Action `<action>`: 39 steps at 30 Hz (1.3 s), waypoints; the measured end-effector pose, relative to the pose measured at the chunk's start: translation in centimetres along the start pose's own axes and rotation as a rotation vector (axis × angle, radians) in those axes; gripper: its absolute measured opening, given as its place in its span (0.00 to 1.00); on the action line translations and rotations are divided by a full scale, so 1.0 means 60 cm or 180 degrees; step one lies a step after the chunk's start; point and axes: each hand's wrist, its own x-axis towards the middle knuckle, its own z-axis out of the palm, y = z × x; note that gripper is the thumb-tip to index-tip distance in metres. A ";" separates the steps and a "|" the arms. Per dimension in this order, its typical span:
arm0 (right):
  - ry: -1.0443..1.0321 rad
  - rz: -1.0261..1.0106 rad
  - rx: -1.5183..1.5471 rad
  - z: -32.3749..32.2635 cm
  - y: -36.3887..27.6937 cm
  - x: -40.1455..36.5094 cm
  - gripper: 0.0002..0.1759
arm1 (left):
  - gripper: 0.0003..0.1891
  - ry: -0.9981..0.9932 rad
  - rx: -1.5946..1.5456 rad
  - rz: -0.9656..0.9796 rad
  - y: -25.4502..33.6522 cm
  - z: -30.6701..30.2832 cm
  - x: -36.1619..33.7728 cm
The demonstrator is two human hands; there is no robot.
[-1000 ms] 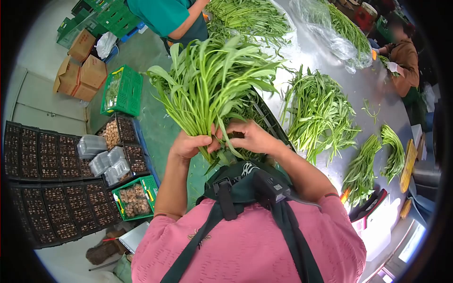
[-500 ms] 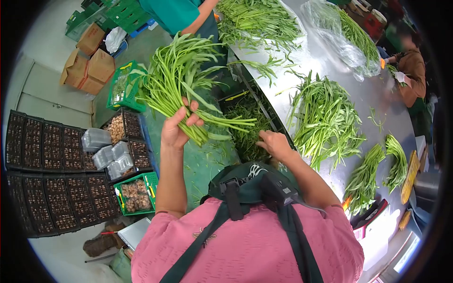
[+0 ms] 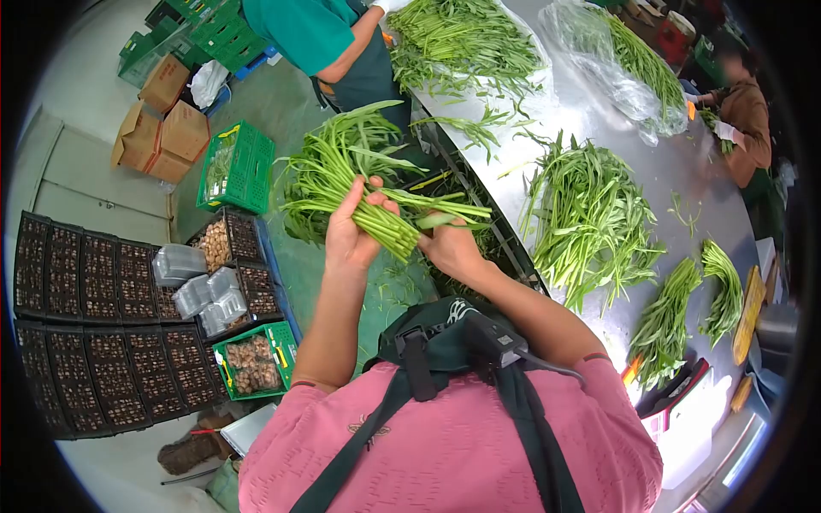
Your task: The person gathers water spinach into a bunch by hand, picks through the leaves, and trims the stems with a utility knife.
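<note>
My left hand (image 3: 352, 235) is wrapped round a bunch of leafy green stems, which looks like water spinach (image 3: 342, 162). Its leaves spread up and away from me, while the cut stem ends point down to the right. A few longer stems stick out sideways over my right hand (image 3: 453, 250). That hand is closed in a pinch at a broad leaf (image 3: 438, 220) beside the stem ends; its fingertips are partly hidden. On the metal table (image 3: 684, 222) to my right lies a loose pile of the same greens (image 3: 590, 222).
Two smaller bundles (image 3: 667, 321) lie farther right on the table. Greens in plastic (image 3: 637, 64) and a large heap (image 3: 466, 43) sit at the back. A co-worker in teal (image 3: 299, 34) stands ahead; another person (image 3: 742, 111) works across the table. Black crates (image 3: 103, 342) stand left.
My left hand has brought the bunch right and slightly lower. My right hand has risen from above the trimmings under the table edge to the stem ends.
</note>
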 end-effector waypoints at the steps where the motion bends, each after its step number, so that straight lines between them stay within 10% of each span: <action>1: -0.0009 -0.0009 0.0001 0.007 0.006 0.002 0.12 | 0.04 -0.0015 0.0038 -0.0052 -0.005 0.001 -0.001; 3: 0.0042 0.0004 0.1283 0.017 0.014 0.009 0.10 | 0.04 -0.0009 0.0056 -0.0051 -0.005 0.000 -0.003; 15: -0.1686 0.0483 -0.1020 0.005 0.164 -0.114 0.24 | 0.04 0.0149 0.0435 0.0477 0.055 -0.021 -0.006; 20: 0.0007 0.0964 -0.0049 -0.074 0.144 -0.028 0.23 | 0.04 0.0178 0.0329 0.0196 0.046 -0.022 -0.007; 25: -0.0910 -0.0331 0.0923 -0.093 0.065 0.019 0.32 | 0.04 0.0151 -0.0064 -0.0222 0.026 -0.017 0.005; 29: -0.1944 0.1043 0.2620 -0.062 0.032 0.005 0.12 | 0.06 0.0124 -0.0037 -0.0520 0.011 -0.019 0.012; 37: -0.0742 0.2500 0.4136 -0.086 0.059 -0.056 0.12 | 0.14 0.0912 0.1106 0.0332 0.038 -0.096 0.010; 39: -0.1708 0.3267 0.2856 -0.019 0.127 -0.125 0.13 | 0.13 0.0930 0.1006 0.0328 0.044 -0.116 0.000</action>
